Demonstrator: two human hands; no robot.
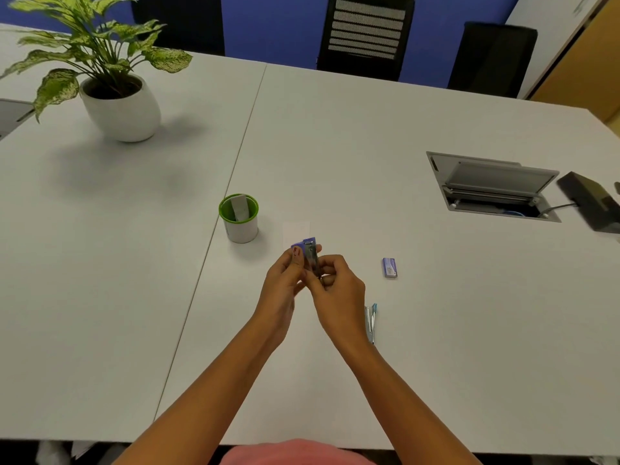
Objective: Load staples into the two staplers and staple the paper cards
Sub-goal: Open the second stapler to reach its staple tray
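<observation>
Both hands meet above the table's middle around a small purple stapler (309, 250) that is swung open, its metal staple channel facing me. My left hand (285, 280) grips its purple body from the left. My right hand (337, 286) pinches at the channel's lower end; I cannot tell whether staples are between the fingers. A white paper card (296, 231) lies flat just beyond the hands. A purple staple box (390, 267) lies to the right. A light-blue stapler (371, 322) lies on the table by my right wrist.
A green-rimmed white cup (239, 218) holding a grey piece stands left of the hands. A potted plant (117, 95) sits far left. An open cable hatch (493, 186) and a black device (593, 203) are at the right. Black chairs stand behind the table.
</observation>
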